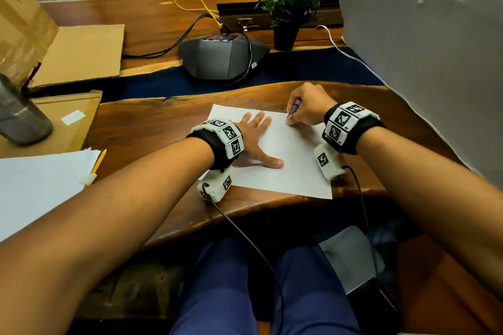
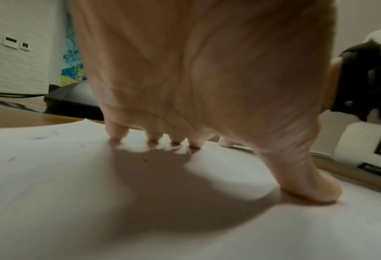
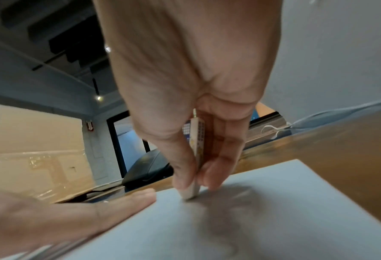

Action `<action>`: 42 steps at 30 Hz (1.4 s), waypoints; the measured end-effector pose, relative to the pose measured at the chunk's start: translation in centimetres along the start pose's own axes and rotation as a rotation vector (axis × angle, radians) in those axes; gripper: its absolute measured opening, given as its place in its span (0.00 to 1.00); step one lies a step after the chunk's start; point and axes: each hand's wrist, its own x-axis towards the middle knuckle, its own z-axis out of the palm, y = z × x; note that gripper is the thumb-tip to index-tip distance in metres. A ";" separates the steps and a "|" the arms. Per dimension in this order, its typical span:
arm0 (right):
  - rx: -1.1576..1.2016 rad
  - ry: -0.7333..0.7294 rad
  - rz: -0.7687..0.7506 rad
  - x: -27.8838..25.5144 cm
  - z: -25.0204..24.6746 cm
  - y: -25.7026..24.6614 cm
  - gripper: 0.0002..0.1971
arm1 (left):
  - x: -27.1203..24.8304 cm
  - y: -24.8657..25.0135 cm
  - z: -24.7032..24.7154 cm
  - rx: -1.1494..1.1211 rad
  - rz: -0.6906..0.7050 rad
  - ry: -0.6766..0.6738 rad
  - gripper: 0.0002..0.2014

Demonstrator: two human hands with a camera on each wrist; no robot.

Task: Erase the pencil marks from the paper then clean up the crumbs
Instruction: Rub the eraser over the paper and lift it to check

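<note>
A white sheet of paper point(image 1: 288, 168) lies on the wooden desk point(image 1: 152, 128) in front of me. My left hand point(image 1: 257, 136) lies flat on the sheet's left part, fingers spread and straight, thumb out toward me. My right hand point(image 1: 302, 114) pinches an eraser point(image 1: 294, 106) in a printed sleeve between thumb and fingers. The eraser point(image 3: 195, 168) stands on end, its white tip touching the paper point(image 3: 274, 219) near the far edge. Faint grey pencil smudges and crumbs point(image 2: 38, 138) show on the paper point(image 2: 74, 211) left of my left hand point(image 2: 185, 88).
A stack of white sheets point(image 1: 40, 185) and a yellow pencil point(image 1: 98, 163) lie at the left. Cardboard point(image 1: 68, 54) and a dark metal tumbler point(image 1: 19, 114) stand further left. A black conference phone point(image 1: 220, 57) and potted plant point(image 1: 288, 8) sit behind; a grey panel point(image 1: 422, 49) rises on the right.
</note>
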 end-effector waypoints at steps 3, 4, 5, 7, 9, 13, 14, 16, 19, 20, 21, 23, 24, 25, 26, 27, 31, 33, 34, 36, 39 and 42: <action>-0.038 -0.013 -0.069 -0.1 0.7 0.2 0.09 | 0.0 -0.1 -0.3 0.006 0.008 -0.025 0.71; -0.055 -0.035 -0.110 -0.4 1.2 0.1 0.09 | 0.0 -0.1 -0.3 0.008 0.010 -0.027 0.70; -0.069 -0.075 -0.149 -0.7 1.5 -0.1 0.10 | 0.0 -0.1 -0.2 0.006 0.011 -0.028 0.70; -0.079 -0.151 -0.166 -0.7 1.5 -0.4 0.11 | 0.0 -0.1 -0.2 0.009 0.008 -0.022 0.69; -0.045 -0.130 -0.090 0.1 0.6 -0.2 0.12 | -0.2 0.0 -0.2 0.003 0.004 -0.018 0.69; -0.058 -0.077 -0.078 -0.2 1.2 -0.3 0.11 | 0.0 -0.1 0.0 0.006 0.007 -0.023 0.70; -0.053 -0.109 -0.093 -0.5 1.5 -0.5 0.12 | -0.1 -0.2 0.0 0.005 0.004 -0.023 0.70; -0.003 -0.158 -0.061 -0.5 1.3 -0.5 0.12 | -0.1 -0.2 -0.2 0.003 -0.003 -0.022 0.69; 0.036 -0.092 -0.012 -0.1 0.9 -0.2 0.13 | -0.1 0.1 -0.1 0.010 -0.015 -0.029 0.69; 0.002 -0.099 -0.040 -0.2 1.2 -0.4 0.13 | -0.1 0.1 -0.1 0.017 -0.020 -0.032 0.69; -0.026 -0.130 -0.069 -0.5 1.6 -0.7 0.13 | -0.1 0.0 -0.2 0.020 -0.025 -0.036 0.69; -0.023 -0.186 -0.078 -0.7 1.8 -1.0 0.13 | -0.3 0.1 -0.3 0.015 -0.034 -0.038 0.69; -0.009 -0.168 -0.054 -0.6 1.5 -0.8 0.12 | -0.3 0.3 -0.3 0.008 -0.039 -0.033 0.69; -0.003 -0.116 -0.017 -0.3 1.1 -0.6 0.11 | -0.3 0.5 -0.2 -0.003 -0.046 -0.021 0.70; -0.009 -0.052 0.013 -0.1 0.7 -0.4 0.09 | -0.3 0.7 0.0 -0.019 -0.056 -0.006 0.70; -0.019 0.004 0.024 -0.1 0.6 -0.3 0.08 | -0.4 1.0 0.3 -0.031 -0.069 0.007 0.70; -0.038 -0.020 -0.015 -2.5 1.8 -0.9 0.09 | -0.6 1.6 0.8 -0.042 -0.103 0.069 0.71; -0.058 -0.104 0.003 -3.6 2.1 -0.5 0.09 | -1.1 1.8 0.3 -0.014 -0.108 0.105 0.67; -0.063 -0.111 0.016 -3.8 2.0 0.0 0.09 | -1.3 1.8 0.0 0.014 -0.103 0.120 0.64; -0.087 -0.071 0.030 -3.8 1.5 0.9 0.09 | -1.5 1.2 -0.6 0.081 -0.068 0.153 0.58; -0.120 -0.030 0.050 -2.9 0.6 1.8 0.09 | -2.5 -0.1 -1.1 0.178 0.026 0.162 0.46; -0.171 -0.013 0.020 -1.6 0.1 1.7 0.09 | -3.5 -1.2 -1.0 0.151 0.119 0.197 0.34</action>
